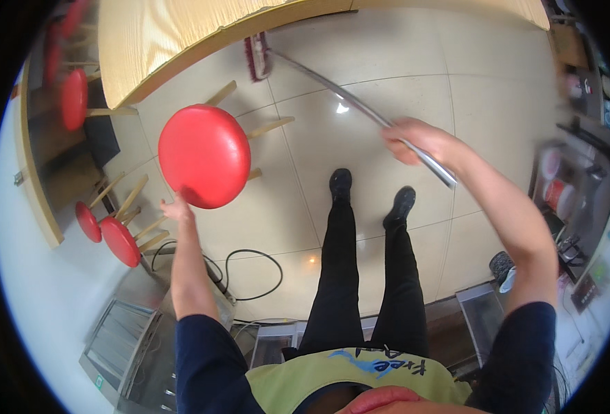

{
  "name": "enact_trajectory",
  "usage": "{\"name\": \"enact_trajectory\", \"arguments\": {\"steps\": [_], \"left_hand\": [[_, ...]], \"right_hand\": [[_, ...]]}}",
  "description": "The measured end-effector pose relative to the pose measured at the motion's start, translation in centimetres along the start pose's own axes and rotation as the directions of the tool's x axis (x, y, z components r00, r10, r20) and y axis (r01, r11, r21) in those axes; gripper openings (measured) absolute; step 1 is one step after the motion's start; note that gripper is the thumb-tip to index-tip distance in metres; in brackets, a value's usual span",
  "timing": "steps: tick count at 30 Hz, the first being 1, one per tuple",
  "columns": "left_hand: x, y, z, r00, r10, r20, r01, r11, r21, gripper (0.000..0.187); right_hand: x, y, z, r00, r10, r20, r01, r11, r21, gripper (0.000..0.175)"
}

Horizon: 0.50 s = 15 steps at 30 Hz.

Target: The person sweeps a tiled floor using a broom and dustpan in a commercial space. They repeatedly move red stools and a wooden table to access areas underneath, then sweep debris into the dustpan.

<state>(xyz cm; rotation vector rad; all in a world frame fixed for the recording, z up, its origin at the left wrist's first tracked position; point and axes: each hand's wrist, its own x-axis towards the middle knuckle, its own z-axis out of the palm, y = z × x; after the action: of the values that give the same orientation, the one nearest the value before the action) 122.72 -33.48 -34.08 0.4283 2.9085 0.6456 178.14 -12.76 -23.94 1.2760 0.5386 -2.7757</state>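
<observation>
My right hand (413, 141) is closed around the metal handle (354, 101) of a floor brush or mop, close to the handle's top end. Its maroon-and-white head (257, 57) rests on the tiled floor by the edge of a wooden table. My left hand (176, 208) is at the near edge of a round red stool seat (204, 156) with wooden legs. Some fingers are spread beside the seat; whether it grips the rim is hidden.
The wooden table (168, 62) spans the top left. More red stools (121, 241) stand at the left, with another (74, 99) behind. A black cable (281, 274) loops over the floor. Shelving with containers (558, 191) lines the right. A dark basket (501, 266) stands low right.
</observation>
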Motion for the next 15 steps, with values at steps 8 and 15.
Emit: {"name": "enact_trajectory", "arguments": {"steps": [8, 15], "left_hand": [[-25.9, 18.7, 7.9, 0.063, 0.102, 0.993, 0.580, 0.806, -0.119, 0.069], [-39.3, 27.6, 14.6, 0.183, 0.128, 0.975, 0.282, 0.943, -0.177, 0.019]], "right_hand": [[7.8, 5.1, 5.4, 0.976, -0.219, 0.007, 0.142, 0.655, 0.742, 0.012], [0.4, 8.7, -0.7, 0.949, -0.293, -0.115, 0.195, 0.263, 0.945, 0.012]]}}
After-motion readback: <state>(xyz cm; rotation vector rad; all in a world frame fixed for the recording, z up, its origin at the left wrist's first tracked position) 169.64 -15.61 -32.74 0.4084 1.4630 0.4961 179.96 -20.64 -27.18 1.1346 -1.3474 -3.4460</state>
